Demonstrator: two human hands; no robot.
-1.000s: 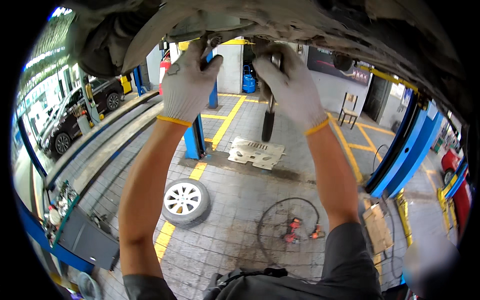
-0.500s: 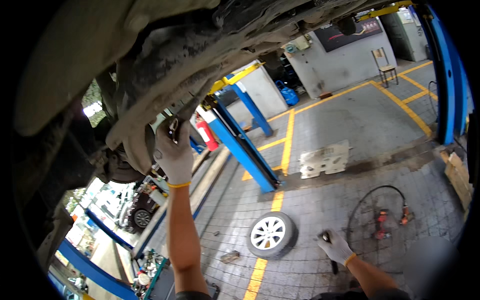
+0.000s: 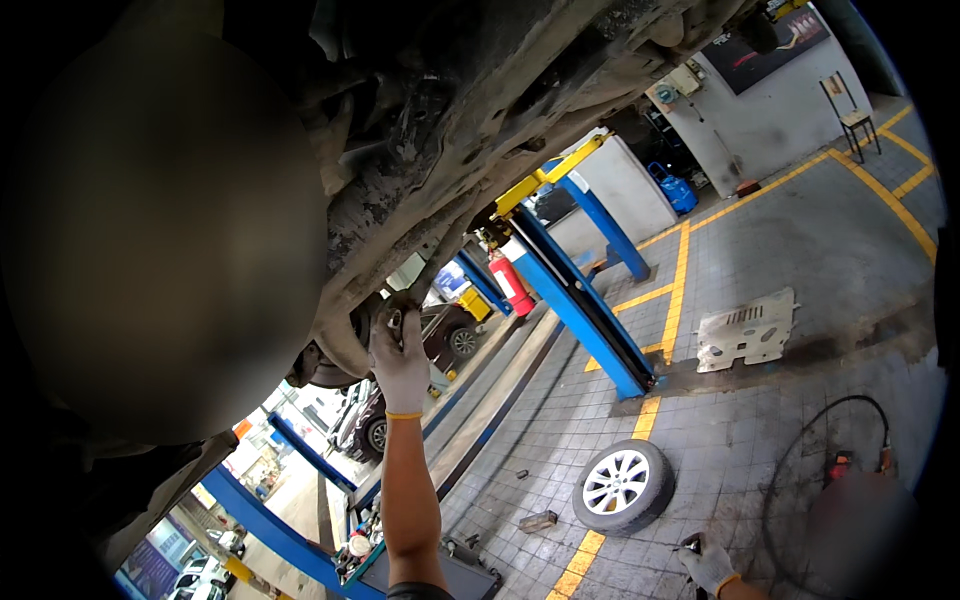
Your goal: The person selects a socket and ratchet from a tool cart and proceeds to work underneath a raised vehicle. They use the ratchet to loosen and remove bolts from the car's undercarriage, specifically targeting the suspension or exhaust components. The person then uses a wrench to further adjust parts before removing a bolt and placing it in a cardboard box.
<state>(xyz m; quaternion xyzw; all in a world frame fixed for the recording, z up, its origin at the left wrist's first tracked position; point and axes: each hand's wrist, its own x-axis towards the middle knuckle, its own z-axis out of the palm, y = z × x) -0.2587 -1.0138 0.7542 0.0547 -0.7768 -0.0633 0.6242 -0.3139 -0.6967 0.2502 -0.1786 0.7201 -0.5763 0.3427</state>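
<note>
My left hand [image 3: 400,365], in a pale work glove with a yellow cuff, reaches up to the underside of a raised car [image 3: 460,170]. Its fingers are curled at a dark, dirty part beside the wheel area, and a small metallic glint shows between them. What they grip is hidden. Low at the right, my gloved right hand [image 3: 708,562] is closed, with a small dark end of a tool [image 3: 690,545] showing at the fist. The rest of that tool is out of sight.
An alloy wheel with tyre [image 3: 622,485] lies on the tiled floor near a small block [image 3: 538,521]. Beyond stand a blue lift post [image 3: 580,300], a red extinguisher [image 3: 512,287] and a flat pale metal plate [image 3: 745,330]. A black hose [image 3: 775,470] curves at right.
The view has swung left, so the floor things sit further right. My left hand stays up at the car's underside. My right hand is lower in view, and its tool's dark handle no longer shows.
</note>
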